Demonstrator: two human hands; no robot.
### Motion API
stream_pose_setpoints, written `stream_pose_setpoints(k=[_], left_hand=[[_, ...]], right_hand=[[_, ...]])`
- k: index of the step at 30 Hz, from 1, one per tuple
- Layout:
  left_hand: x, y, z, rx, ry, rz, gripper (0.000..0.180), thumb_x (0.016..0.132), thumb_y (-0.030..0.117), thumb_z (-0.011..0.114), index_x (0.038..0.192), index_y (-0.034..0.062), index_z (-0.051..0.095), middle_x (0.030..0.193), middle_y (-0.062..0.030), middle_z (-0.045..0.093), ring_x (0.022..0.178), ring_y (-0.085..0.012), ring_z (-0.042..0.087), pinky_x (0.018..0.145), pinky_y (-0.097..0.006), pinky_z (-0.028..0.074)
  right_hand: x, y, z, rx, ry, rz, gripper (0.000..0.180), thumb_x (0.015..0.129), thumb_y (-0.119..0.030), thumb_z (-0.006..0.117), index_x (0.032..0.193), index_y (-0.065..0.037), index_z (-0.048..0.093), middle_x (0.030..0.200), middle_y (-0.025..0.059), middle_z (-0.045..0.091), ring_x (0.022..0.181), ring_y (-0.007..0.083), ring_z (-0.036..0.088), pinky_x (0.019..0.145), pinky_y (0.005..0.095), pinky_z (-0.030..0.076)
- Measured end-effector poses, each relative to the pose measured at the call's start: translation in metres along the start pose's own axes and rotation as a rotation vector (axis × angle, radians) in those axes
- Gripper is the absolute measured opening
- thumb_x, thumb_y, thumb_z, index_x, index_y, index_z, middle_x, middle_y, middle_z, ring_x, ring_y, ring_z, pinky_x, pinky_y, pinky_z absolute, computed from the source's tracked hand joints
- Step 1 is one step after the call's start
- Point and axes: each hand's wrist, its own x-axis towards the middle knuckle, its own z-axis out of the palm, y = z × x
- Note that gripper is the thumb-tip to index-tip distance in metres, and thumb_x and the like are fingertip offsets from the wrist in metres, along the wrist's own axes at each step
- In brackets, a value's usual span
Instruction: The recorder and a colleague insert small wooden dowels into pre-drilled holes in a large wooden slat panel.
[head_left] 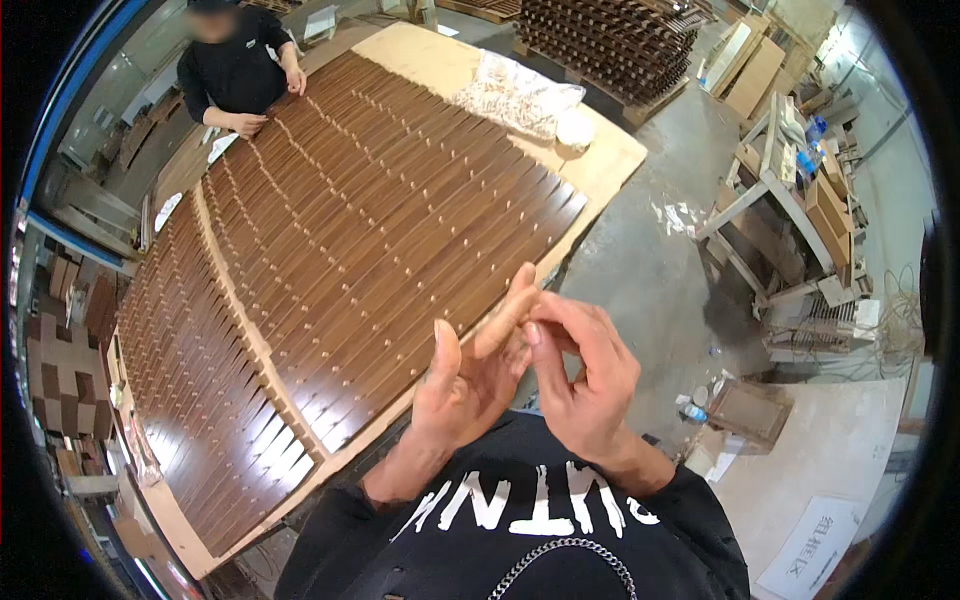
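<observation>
1. Far left, the long table point(610, 165) carries rows of dark brown wooden slats point(350, 230), each studded with small pale pegs; another person point(235, 70) works at its far end.
2. The left hand point(455, 390) is up in front of the chest, palm half open, fingers loosely curled under a short pale wooden dowel point(503, 318).
3. The dowel looks light, stiff and smooth, so probably slippery; a pinch at mid-length seems the surest hold.
4. The right hand point(580, 375) pinches it from the right, thumb and fingertips closed on the peg.
5. Far right, a bag of pale pegs point(515, 95) sits on the table.
</observation>
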Motion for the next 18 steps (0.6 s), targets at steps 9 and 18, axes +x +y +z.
stream_pose_setpoints(k=[9,18], left_hand=[[0.109,-0.029,-0.035,0.266,0.013,0.088,0.083,0.097,0.063,0.013,0.151,-0.0003,0.014,0.161,-0.0077,-0.003,0.148,-0.0218,0.000,0.119,-0.042,0.008],[0.237,-0.061,-0.034,0.711,0.272,0.247,0.069,0.102,0.052,0.017,0.153,0.0060,0.012,0.160,-0.0164,-0.004,0.148,-0.0289,-0.004,0.118,-0.041,0.000]], right_hand=[[0.091,0.106,-0.004,0.187,-0.124,0.039,0.024,0.081,0.007,0.069,0.104,0.004,0.063,0.091,0.0148,0.067,0.073,0.0166,0.067,0.061,0.0248,0.055],[0.216,0.207,-0.023,0.470,-0.403,0.022,0.027,0.081,0.008,0.067,0.107,0.003,0.060,0.099,0.0155,0.064,0.077,0.0180,0.067,0.065,0.0257,0.057]])
